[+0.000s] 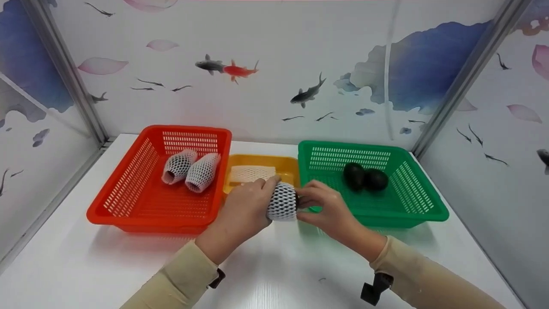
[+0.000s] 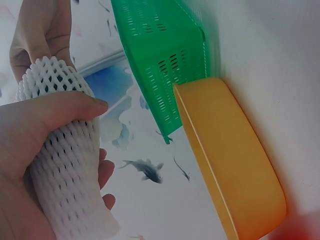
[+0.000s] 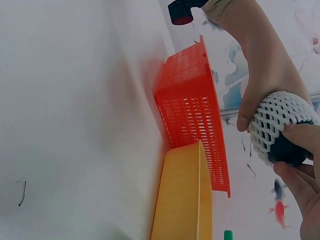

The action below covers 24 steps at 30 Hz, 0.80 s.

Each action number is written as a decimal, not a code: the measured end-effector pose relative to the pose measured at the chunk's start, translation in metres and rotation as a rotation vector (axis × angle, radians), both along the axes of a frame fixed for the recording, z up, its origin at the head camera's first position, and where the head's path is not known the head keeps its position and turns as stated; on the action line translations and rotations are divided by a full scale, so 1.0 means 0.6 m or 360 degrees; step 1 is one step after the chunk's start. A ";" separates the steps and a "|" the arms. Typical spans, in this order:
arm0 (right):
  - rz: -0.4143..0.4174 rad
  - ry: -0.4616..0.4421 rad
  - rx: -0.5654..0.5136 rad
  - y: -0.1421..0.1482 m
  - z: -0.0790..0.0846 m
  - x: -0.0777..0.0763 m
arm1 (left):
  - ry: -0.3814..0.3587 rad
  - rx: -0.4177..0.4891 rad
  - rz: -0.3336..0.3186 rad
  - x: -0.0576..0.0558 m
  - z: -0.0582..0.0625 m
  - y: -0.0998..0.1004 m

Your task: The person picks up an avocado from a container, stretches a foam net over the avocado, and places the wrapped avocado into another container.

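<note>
Head view: the left hand (image 1: 248, 202) is gripping a net (image 1: 282, 203) near the yellow tray (image 1: 263, 159); the right hand (image 1: 324, 203) is meeting its end. Left wrist: the left thumb (image 2: 75, 106) is lying across the net. Right wrist: the right hand is pinching a dark fruit (image 3: 287, 152) — it is sitting partly inside the net.

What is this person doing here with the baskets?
The person's left hand grips a white foam net, while the right hand holds a dark oval item that is partly inside it. Two netted pieces lie in the red basket, two bare dark items in the green basket. Between the baskets, the yellow tray holds white netting.
</note>
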State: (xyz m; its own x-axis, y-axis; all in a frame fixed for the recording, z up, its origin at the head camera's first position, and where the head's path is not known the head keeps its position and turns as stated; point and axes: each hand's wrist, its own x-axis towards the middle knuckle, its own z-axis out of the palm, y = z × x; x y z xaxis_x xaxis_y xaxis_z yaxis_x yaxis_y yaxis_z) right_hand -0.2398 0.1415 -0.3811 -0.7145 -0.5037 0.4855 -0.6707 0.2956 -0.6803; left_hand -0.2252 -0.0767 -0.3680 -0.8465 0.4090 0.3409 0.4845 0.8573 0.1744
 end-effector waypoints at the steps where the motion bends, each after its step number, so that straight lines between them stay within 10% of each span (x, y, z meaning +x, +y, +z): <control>1: 0.0004 0.0004 0.0001 0.000 -0.001 0.000 | -0.0005 -0.0003 -0.0001 0.001 0.000 0.001; 24: -0.0005 0.0018 -0.0003 -0.020 -0.003 0.001 | 0.0154 0.0080 -0.0016 0.011 -0.001 0.006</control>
